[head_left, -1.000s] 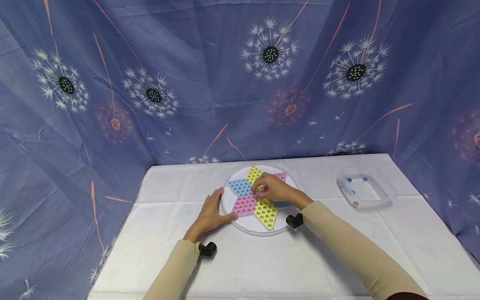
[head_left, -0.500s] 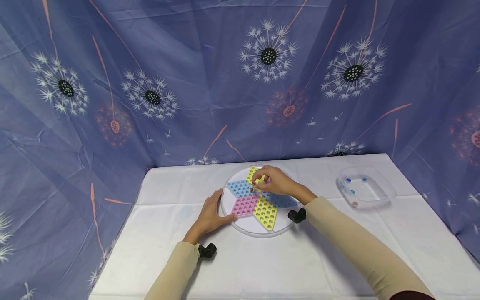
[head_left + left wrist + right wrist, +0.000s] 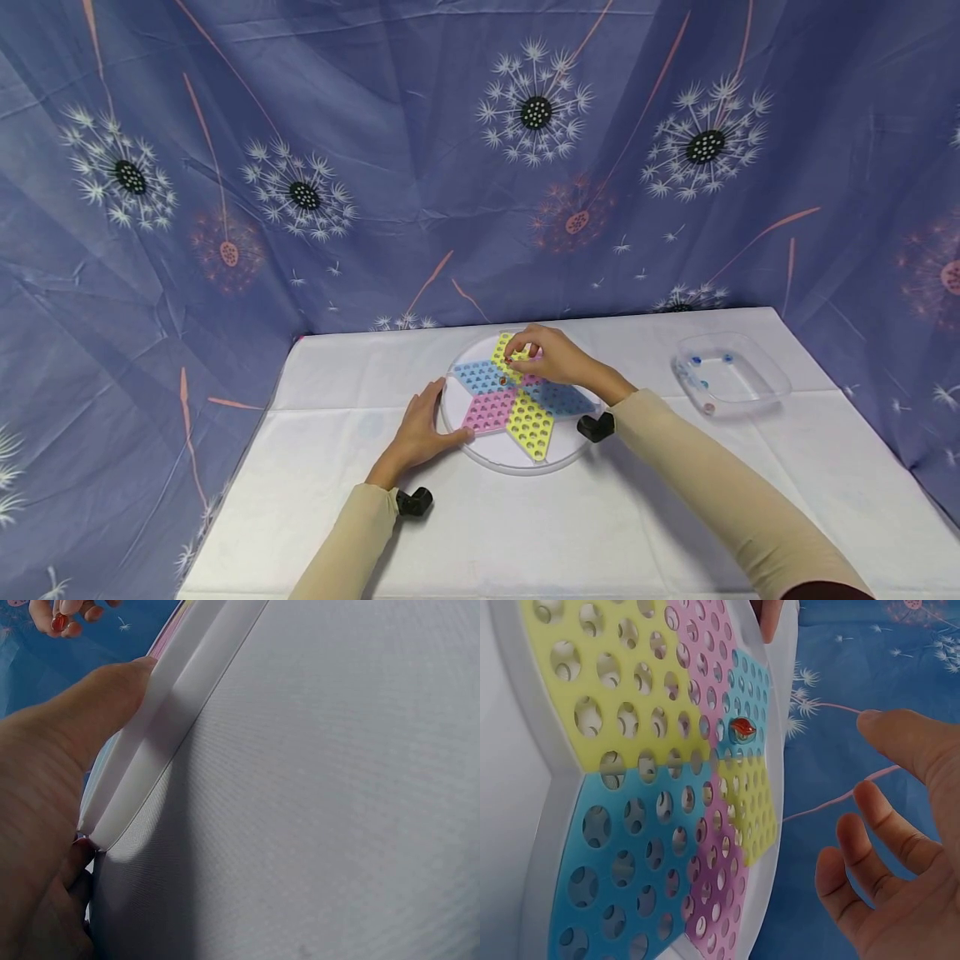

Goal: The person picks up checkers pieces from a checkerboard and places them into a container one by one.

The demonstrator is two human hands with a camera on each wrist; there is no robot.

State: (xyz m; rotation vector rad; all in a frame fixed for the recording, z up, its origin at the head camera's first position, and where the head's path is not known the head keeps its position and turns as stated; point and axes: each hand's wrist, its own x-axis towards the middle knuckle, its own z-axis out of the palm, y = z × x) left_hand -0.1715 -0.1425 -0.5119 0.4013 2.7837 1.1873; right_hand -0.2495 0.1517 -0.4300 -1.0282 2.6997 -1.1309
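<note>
A round Chinese checkers board (image 3: 489, 454) with a star of yellow, blue and pink holed sections lies on the table. My left hand (image 3: 420, 427) holds its left rim, thumb (image 3: 112, 694) over the near edge and fingers farther along. A clear marble with a red swirl (image 3: 742, 730) sits on a blue section near the middle. My right hand (image 3: 551, 354) is above the far yellow point. Its fingers pinch another red marble (image 3: 58, 622), clearest in the left wrist view. In the right wrist view that marble is hidden, and the hand (image 3: 907, 840) is only partly visible.
To the right stands a clear plastic box (image 3: 750, 400) with several blue marbles and a reddish one inside. A white cloth (image 3: 360, 367) covers the table. A blue dandelion-print curtain (image 3: 420, 167) hangs behind it.
My right hand has lifted slightly and moved away from the board's middle, leaving a red marble visible on the blue section. The left hand stays in place.
</note>
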